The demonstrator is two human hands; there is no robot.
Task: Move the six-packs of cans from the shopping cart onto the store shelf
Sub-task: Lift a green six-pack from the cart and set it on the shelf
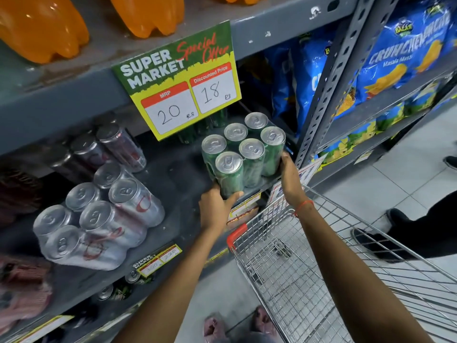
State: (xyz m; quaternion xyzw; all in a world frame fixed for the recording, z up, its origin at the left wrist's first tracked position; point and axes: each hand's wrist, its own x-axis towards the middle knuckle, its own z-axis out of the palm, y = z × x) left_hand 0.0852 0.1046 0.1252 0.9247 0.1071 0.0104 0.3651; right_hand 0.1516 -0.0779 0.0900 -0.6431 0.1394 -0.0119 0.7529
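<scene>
Both hands hold the green six-pack [243, 151] at the shelf [178, 169] front edge: the left hand [217, 206] grips its near corner, the right hand [290, 177] presses its right side. A silver six-pack [99, 216] lies well apart at left, a price sign [178, 82] hangs just above, and the shopping cart [309, 256] stands below the arms.

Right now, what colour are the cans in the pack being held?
Green with silver tops, on the six-pack; the head view shows it.

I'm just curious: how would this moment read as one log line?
left hand, right hand: grip green six-pack | shelf front edge | cart: no cans visible
</scene>
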